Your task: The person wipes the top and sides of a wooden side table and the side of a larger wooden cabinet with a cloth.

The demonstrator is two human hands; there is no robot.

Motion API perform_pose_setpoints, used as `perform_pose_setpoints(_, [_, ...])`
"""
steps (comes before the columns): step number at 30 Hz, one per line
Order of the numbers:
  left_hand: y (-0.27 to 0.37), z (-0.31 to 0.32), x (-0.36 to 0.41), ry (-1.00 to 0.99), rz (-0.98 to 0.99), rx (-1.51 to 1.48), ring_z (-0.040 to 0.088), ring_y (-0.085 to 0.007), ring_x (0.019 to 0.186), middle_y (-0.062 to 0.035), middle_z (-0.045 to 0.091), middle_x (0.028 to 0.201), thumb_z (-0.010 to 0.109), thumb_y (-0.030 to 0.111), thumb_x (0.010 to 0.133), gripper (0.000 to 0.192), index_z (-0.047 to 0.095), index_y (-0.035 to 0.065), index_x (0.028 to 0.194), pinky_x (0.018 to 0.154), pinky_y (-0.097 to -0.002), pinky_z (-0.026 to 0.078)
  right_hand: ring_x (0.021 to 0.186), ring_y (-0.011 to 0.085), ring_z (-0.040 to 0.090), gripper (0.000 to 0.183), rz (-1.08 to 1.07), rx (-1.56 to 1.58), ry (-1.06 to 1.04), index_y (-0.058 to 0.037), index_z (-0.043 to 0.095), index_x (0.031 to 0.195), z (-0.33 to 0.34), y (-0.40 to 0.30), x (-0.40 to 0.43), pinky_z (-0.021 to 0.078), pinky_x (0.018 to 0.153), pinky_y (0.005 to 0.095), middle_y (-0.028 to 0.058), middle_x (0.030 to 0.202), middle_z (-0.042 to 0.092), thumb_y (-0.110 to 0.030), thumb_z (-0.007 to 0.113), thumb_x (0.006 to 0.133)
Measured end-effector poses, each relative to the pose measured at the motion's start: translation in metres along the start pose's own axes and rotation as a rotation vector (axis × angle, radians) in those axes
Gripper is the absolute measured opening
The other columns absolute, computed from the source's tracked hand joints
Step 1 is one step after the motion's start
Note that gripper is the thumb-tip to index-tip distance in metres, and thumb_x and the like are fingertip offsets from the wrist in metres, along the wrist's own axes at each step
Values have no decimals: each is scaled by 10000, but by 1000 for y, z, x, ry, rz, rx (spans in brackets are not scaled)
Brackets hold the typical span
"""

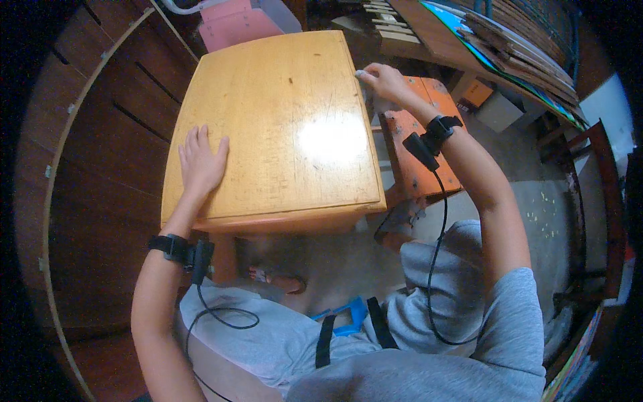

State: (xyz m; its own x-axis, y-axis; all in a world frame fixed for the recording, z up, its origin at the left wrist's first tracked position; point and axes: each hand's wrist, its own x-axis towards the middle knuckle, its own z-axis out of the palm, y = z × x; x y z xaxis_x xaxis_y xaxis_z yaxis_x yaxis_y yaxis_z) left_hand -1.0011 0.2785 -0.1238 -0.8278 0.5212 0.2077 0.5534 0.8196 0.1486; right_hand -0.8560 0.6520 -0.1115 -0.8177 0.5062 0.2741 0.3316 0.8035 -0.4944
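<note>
A yellow-varnished wooden table (261,120) with scratches, dark knots and a bright glare patch stands before me. My left hand (202,163) lies palm down near its left edge, fingers spread and holding nothing. At the table's far right edge, my right hand (386,83) pinches a small whitish piece (359,74) between thumb and fingers. What the piece is made of cannot be made out. It is at the rim of the tabletop, and whether it touches the wood is unclear.
Right of the table, below my right forearm, is a worn orange wooden bench (422,166). Dark wooden cabinets (115,166) line the left. Behind stands a pink plastic object (226,25). Flattened cardboard (517,55) lies on a desk at upper right. Cables (436,281) hang from both wrist straps.
</note>
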Motion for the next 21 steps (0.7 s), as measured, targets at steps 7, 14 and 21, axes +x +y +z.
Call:
perform_pose_setpoints(7, [-1,1,0,16,2,44,231,-285,1312,-166,262,1401,405,460,882,640,299,27,1341,1082,-428,129,787,295,626,283,-110,-169,8,-76,641,900,-5,-13,5,481,702,415,151,820,647,-332,576,799])
perform_pose_setpoints(14, [-2,5,2,54,29,46,254,-299,1296,-193,303,1374,416,443,881,624,335,2,1316,1066,-405,173,838,316,613,233,-152,-423,32,-91,644,910,-3,-26,24,486,724,426,139,883,645,-269,548,793])
perform_pose_setpoints(21, [-6,7,6,4,15,44,204,-286,1324,-195,269,1394,400,468,872,655,317,3,1326,1087,-436,111,822,305,621,216,-214,-369,-279,-119,648,892,-22,-22,18,493,698,423,117,858,649,-290,574,782])
